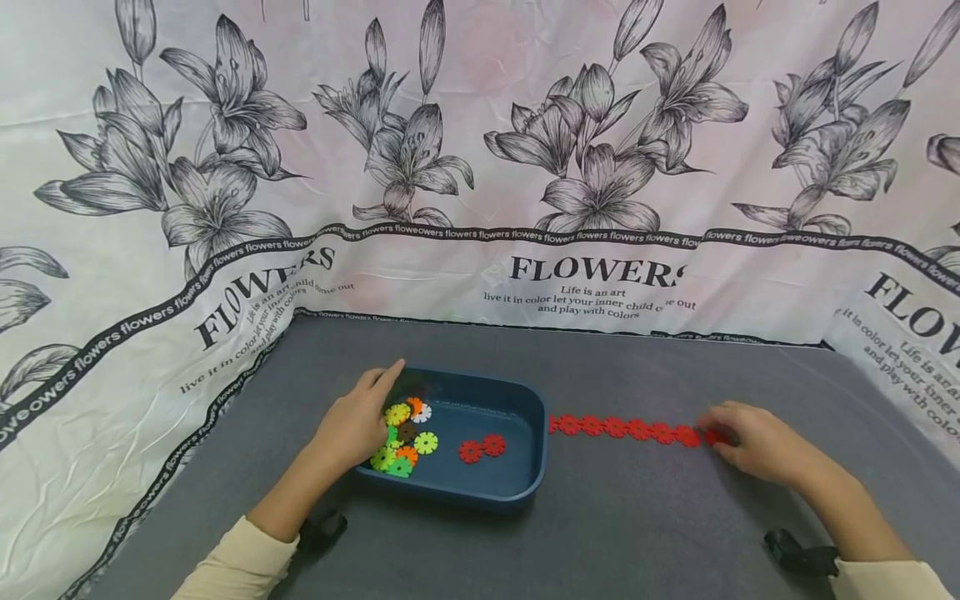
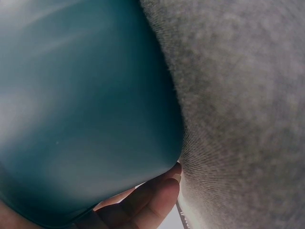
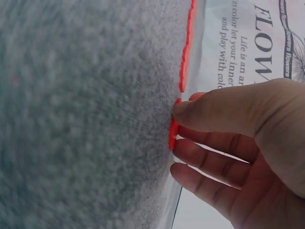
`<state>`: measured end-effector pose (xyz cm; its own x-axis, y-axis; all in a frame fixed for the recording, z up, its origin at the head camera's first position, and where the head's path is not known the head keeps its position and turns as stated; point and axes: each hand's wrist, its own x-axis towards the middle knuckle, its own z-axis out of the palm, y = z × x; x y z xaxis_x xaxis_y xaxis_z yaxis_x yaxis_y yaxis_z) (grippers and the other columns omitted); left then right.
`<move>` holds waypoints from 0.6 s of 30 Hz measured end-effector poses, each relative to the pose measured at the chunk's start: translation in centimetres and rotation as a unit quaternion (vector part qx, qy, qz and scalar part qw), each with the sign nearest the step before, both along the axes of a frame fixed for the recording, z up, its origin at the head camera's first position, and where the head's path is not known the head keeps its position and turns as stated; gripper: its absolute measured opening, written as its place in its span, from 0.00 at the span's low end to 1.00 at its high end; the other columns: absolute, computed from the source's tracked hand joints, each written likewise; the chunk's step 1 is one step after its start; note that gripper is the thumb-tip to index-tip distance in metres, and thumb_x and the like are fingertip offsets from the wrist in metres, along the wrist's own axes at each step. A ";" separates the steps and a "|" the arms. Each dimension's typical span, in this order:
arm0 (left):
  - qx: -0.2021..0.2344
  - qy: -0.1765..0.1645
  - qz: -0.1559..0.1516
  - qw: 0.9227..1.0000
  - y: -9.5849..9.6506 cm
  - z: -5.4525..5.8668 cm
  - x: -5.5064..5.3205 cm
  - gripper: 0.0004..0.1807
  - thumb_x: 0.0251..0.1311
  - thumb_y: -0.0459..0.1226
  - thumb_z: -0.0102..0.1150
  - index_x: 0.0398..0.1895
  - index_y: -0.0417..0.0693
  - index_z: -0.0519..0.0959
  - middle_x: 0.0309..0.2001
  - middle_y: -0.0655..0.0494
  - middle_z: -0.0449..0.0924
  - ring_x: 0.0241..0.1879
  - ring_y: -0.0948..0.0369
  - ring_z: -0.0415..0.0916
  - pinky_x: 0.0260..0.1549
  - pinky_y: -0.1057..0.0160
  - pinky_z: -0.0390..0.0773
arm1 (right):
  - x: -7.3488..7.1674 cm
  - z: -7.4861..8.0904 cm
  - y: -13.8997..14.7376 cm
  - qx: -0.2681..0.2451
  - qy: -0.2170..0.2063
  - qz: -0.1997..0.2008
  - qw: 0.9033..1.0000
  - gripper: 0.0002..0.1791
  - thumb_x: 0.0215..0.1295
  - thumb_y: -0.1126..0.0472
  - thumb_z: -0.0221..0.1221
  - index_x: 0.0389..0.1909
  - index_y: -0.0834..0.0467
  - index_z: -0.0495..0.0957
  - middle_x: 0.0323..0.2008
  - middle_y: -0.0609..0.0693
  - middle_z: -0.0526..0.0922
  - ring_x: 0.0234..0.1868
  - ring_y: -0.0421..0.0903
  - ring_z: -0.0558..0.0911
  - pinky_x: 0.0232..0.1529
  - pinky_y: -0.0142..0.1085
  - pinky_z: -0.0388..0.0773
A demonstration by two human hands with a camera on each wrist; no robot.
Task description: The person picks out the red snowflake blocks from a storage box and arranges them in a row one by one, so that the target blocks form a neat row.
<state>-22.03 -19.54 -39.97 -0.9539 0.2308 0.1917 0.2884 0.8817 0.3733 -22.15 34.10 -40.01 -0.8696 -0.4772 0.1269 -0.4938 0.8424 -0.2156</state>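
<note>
A dark blue rectangular bin [image 1: 487, 500] lies on the grey cloth. My left hand [image 1: 356, 429] grips its left end; in the left wrist view curled fingers [image 2: 157, 200] reach round the bin's outer wall [image 2: 95, 119]. Notched plastic discs in yellow, green, orange, brown and white [image 1: 426, 442] are heaped inside at the left, and two red discs [image 1: 482, 448] lie nearer the middle. A line of red snowflake discs [image 1: 615, 427] runs rightward from the bin. At its right end my right hand [image 1: 757, 442] pinches a red disc [image 3: 174, 126], a small gap from the line.
Grey cloth [image 1: 622, 517] covers the table. A white curtain [image 1: 480, 275] printed with flowers and lettering stands along the back and both sides. Dark wrist straps show at the left wrist [image 1: 322, 532] and the right wrist [image 1: 798, 552].
</note>
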 end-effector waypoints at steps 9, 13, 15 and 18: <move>-0.003 -0.009 0.009 1.000 0.1 0.0 -0.1 0.48 0.53 0.19 0.54 0.80 0.49 0.56 0.68 0.37 0.64 0.13 0.60 0.56 0.16 0.62 0.63 | 0.0 0.0 -0.5 -0.010 0.007 -0.001 1.000 0.15 0.51 0.73 0.70 0.40 0.58 0.85 0.35 0.42 0.80 0.33 0.40 0.77 0.33 0.42 0.77; -0.004 -0.009 0.008 1.000 0.1 0.1 -0.1 0.48 0.53 0.19 0.54 0.80 0.49 0.56 0.68 0.37 0.64 0.13 0.60 0.55 0.15 0.62 0.63 | 0.0 -0.1 -0.5 -0.013 0.011 0.000 1.000 0.15 0.50 0.73 0.69 0.40 0.58 0.85 0.35 0.42 0.80 0.33 0.41 0.77 0.33 0.43 0.77; -0.004 -0.008 0.007 1.000 0.1 0.1 -0.1 0.48 0.53 0.19 0.54 0.79 0.48 0.56 0.68 0.37 0.64 0.13 0.60 0.55 0.15 0.62 0.62 | 0.0 -0.1 -0.6 -0.012 0.013 0.001 1.000 0.15 0.50 0.74 0.69 0.39 0.58 0.84 0.34 0.42 0.80 0.33 0.41 0.78 0.33 0.43 0.77; -0.004 -0.008 0.007 1.000 0.1 0.1 0.0 0.47 0.53 0.19 0.54 0.79 0.48 0.56 0.68 0.37 0.64 0.12 0.61 0.55 0.15 0.62 0.62 | 0.1 -0.1 -0.6 -0.011 0.014 0.003 1.000 0.15 0.50 0.74 0.69 0.39 0.57 0.84 0.34 0.42 0.80 0.33 0.41 0.77 0.33 0.43 0.77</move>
